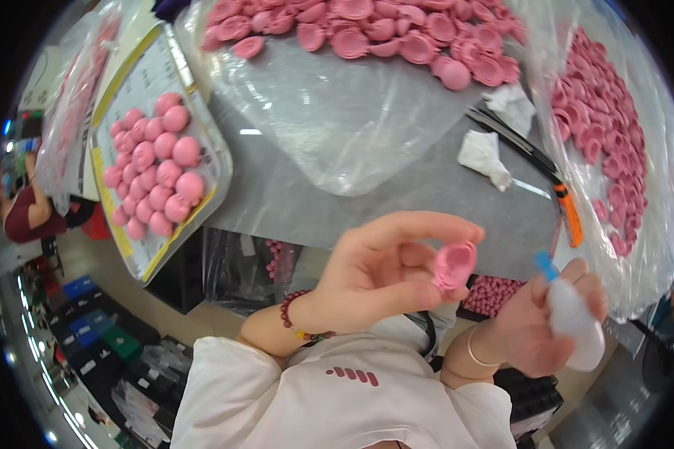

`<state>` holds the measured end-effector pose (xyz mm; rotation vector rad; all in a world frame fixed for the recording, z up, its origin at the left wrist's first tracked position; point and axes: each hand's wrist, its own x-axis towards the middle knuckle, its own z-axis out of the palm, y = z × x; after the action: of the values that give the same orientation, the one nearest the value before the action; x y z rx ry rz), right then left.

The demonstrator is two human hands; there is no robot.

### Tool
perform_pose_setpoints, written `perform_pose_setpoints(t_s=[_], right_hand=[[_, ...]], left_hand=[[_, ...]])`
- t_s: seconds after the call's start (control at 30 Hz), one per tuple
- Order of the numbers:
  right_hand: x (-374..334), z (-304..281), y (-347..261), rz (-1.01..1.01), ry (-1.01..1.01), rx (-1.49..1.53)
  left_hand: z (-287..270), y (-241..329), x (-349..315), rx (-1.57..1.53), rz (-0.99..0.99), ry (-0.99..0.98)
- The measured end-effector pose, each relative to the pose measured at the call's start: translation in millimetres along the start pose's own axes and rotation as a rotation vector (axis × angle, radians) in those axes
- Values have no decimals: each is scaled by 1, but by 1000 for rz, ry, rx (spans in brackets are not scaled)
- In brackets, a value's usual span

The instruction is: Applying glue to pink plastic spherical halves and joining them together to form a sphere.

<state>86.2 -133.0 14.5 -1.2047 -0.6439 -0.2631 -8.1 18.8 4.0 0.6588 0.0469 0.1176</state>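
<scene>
Between the thumb and fingers of my left hand (382, 273) is a small pink plastic half-shell (454, 266), its hollow side showing. My right hand (550, 322) is wrapped round a whitish squeeze bottle (577, 322) with a blue tip (545, 263). The bottle's tip points up and to the left, apart from the shell. Both hands are raised in front of my body at the near edge of the grey table (292, 165). Beyond them, a heap of pink half-shells (352, 37) lies on a clear plastic bag (337, 142).
At the left, a tray (221, 176) holds several round pink balls (157, 168). More pink shells (603, 127) fill a clear bag on the right. An orange-and-black utility knife (565, 209) lies near crumpled white tissues (484, 157). Another person's arm (34, 202) shows far left.
</scene>
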Motion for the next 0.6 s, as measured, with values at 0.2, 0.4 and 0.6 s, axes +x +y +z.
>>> perform_pose_setpoints(t_s=[0.2,0.4,0.6], right_hand=[[10,6,-17,-287,-441,-218],[5,8,-20,-215,-479,-282],[5,8,-25,-144,-491,-301]], left_hand=[[2,-8,-1,75,48,42],[-8,-10,-3,104,78,-84],[-4,-8,-2,88,60,-98]])
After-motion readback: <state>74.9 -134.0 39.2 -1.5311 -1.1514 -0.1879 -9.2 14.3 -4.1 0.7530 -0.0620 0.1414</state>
